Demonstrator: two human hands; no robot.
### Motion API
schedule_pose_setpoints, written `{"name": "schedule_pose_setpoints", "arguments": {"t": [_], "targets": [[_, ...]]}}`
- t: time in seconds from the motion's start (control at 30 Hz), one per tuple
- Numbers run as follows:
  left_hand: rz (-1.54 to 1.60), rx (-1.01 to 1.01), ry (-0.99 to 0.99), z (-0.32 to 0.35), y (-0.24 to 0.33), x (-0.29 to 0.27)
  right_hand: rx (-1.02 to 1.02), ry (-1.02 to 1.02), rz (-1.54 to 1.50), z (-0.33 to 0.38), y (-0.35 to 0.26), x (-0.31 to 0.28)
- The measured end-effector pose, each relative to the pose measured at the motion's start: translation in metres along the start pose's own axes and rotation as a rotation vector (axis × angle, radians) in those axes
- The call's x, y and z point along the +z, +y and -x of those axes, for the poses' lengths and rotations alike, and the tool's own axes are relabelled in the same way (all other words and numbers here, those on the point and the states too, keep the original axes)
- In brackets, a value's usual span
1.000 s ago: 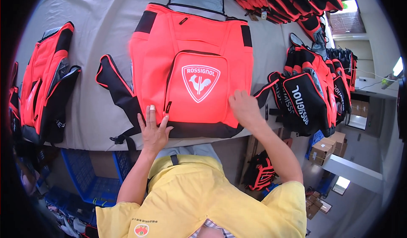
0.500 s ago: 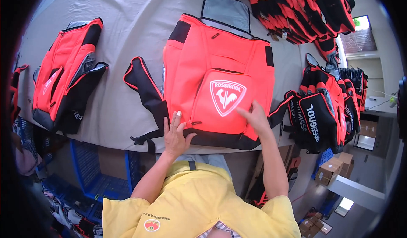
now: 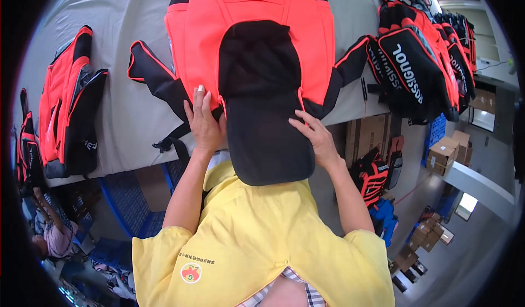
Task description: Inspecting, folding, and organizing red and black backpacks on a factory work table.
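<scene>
I see the red backpack [image 3: 249,39] lying flat on the grey bench [image 3: 126,115], its black flap [image 3: 268,132] hanging over the near edge. My left hand [image 3: 205,124] presses flat, fingers together, left of the flap; my right hand [image 3: 314,137] rests spread on its right edge. I'd pin the bag, then fold the flap evenly.

The large backpack [image 3: 249,28] lies on the tabletop [image 3: 126,28], its front flap [image 3: 265,115] hanging over the near edge. Left of the backpack lies a smaller bag [image 3: 68,104]; right of it, a row of bags [image 3: 421,55].
</scene>
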State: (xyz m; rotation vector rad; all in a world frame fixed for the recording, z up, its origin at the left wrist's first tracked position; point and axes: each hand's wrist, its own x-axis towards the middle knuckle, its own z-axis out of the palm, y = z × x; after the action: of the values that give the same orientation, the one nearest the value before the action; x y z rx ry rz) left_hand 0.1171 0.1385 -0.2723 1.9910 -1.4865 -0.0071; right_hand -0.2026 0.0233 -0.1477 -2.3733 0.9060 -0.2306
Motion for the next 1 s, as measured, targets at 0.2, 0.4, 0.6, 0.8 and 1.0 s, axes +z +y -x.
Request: {"name": "schedule_pose_setpoints", "arguments": {"t": [0.2, 0.4, 0.6, 0.8, 1.0], "targets": [[-0.042, 0.011, -0.056, -0.004, 0.017, -0.016, -0.053, 0.024, 0.018, 0.020, 0.022, 0.018], [-0.107, 0.221, -0.204, -0.006, 0.063, -0.076, -0.116, 0.080, 0.005, 0.035, 0.032, 0.025], [-0.151, 0.215, -0.342, 0.021, 0.055, -0.071, -0.116, 0.083, -0.057, 0.040, 0.049, 0.041], [-0.114, 0.187, -0.263, 0.010, 0.079, -0.070, 0.117, 0.186, -0.344, 0.049, 0.042, 0.034], [-0.087, 0.254, -0.185, 0.004, 0.136, -0.079, 0.666, -0.046, -0.609, 0.086, -0.008, 0.035]]}}
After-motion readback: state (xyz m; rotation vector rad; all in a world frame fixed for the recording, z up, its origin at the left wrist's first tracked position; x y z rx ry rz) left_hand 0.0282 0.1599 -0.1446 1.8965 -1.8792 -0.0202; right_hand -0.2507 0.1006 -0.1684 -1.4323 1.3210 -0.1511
